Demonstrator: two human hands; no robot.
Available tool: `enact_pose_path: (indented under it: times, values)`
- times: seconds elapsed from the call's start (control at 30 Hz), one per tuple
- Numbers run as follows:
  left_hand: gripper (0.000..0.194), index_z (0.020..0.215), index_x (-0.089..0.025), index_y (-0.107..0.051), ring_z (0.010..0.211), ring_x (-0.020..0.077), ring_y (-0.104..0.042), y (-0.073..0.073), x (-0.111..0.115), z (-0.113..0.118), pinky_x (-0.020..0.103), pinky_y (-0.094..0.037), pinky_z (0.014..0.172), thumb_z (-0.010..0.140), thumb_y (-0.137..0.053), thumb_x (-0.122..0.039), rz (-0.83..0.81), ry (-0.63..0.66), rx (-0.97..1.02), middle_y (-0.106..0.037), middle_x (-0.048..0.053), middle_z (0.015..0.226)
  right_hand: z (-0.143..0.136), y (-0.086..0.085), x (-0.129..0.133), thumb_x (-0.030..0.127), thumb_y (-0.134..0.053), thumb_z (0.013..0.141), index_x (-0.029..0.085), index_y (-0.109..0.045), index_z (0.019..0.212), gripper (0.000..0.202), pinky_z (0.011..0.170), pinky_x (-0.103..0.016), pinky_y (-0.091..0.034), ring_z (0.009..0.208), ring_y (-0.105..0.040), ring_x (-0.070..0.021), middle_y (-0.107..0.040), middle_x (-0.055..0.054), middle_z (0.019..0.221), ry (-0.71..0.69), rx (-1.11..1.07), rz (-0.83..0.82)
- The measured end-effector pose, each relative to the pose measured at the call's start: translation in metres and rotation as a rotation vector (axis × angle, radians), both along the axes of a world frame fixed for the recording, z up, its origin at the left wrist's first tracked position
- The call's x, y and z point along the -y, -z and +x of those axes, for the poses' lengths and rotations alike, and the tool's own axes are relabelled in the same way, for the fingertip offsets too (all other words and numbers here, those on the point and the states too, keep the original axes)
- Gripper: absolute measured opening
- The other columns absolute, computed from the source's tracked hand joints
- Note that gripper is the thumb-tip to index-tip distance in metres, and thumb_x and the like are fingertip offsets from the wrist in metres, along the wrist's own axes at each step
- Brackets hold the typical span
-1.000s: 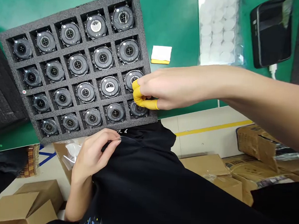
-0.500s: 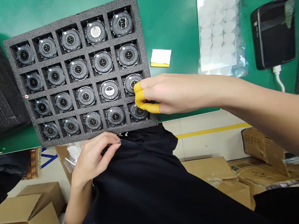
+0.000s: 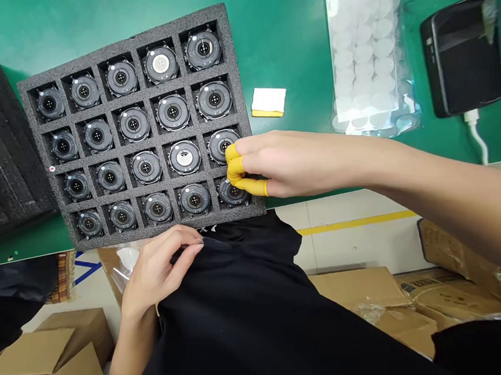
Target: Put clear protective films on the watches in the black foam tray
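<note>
A grey foam tray (image 3: 152,84) holds rows of round smartwatch bodies, their dark sensor backs facing up, one per compartment. My right hand (image 3: 274,163), with yellow finger cots on its fingers, reaches over the right side of the tray. Its curled fingertips are at the edge of a watch body (image 3: 221,145) and partly cover the one (image 3: 233,192) below it; anything between them is hidden. Below the tray's front edge, my left hand (image 3: 161,267) pinches thumb and forefinger on what looks like a thin clear film (image 3: 218,243), faint against the black shirt.
A white and yellow pad (image 3: 268,102) lies on the green table right of the tray. Beyond it are a bag of round clear stickers (image 3: 364,63) and a black device (image 3: 462,60) with a white cable. Dark foam trays (image 3: 10,151) stand left; cardboard boxes (image 3: 360,283) are below.
The view has shifted slightly, so the tray appears a little lower and further right. Both hands keep nearly the same pose and place beside the tray.
</note>
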State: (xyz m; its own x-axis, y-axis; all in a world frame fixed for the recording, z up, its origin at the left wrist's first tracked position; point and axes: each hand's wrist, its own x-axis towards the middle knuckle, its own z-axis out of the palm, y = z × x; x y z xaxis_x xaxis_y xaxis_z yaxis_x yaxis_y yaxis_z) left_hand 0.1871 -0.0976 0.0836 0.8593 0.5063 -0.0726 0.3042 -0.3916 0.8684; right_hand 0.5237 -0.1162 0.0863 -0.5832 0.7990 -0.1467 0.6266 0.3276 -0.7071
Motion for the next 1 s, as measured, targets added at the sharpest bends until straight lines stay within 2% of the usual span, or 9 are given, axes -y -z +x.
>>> enact_pose_path:
  times: [0.17,0.43,0.77,1.0]
  values:
    - [0.012,0.108,-0.022,-0.068,0.094,0.0167,-0.079,-0.0002,0.0001,-0.0004,0.026,-0.063,0.085,0.108,-0.066,-0.01,0.0,-0.004,-0.01,-0.081,0.006,0.102,0.0,0.0013,0.0011,0.028,-0.052,0.113,0.021,-0.063,0.08,0.036,0.073,-0.035,-0.034,0.078,-0.045,-0.0188,-0.055,-0.004,0.086,0.02,-0.026,0.003]
    - [0.01,0.107,-0.022,-0.071,0.092,0.0196,-0.081,0.0001,0.0004,-0.0003,0.029,-0.064,0.082,0.108,-0.065,-0.014,-0.016,-0.024,-0.014,-0.082,0.008,0.101,-0.0021,-0.0018,0.0008,0.019,-0.055,0.109,0.02,-0.061,0.077,0.032,0.071,-0.035,-0.032,0.076,-0.044,-0.0177,-0.054,-0.003,0.084,0.016,0.016,-0.009]
    - [0.012,0.108,-0.022,-0.071,0.092,0.0187,-0.081,-0.0011,0.0004,0.0011,0.027,-0.064,0.083,0.107,-0.066,-0.011,-0.023,-0.025,0.0,-0.082,0.007,0.101,-0.0013,0.0022,0.0024,0.021,-0.058,0.109,0.02,-0.062,0.08,0.029,0.072,-0.035,-0.032,0.075,-0.043,-0.0173,-0.054,-0.002,0.085,0.032,0.016,0.002]
    - [0.009,0.107,-0.021,-0.071,0.09,0.0199,-0.081,-0.0015,0.0005,0.0011,0.029,-0.064,0.08,0.109,-0.065,-0.015,-0.019,-0.029,-0.001,-0.082,0.008,0.099,-0.0017,0.0028,0.0034,0.021,-0.054,0.11,0.02,-0.065,0.081,0.03,0.07,-0.034,-0.033,0.077,-0.046,-0.0181,-0.055,-0.003,0.086,0.019,0.011,0.041]
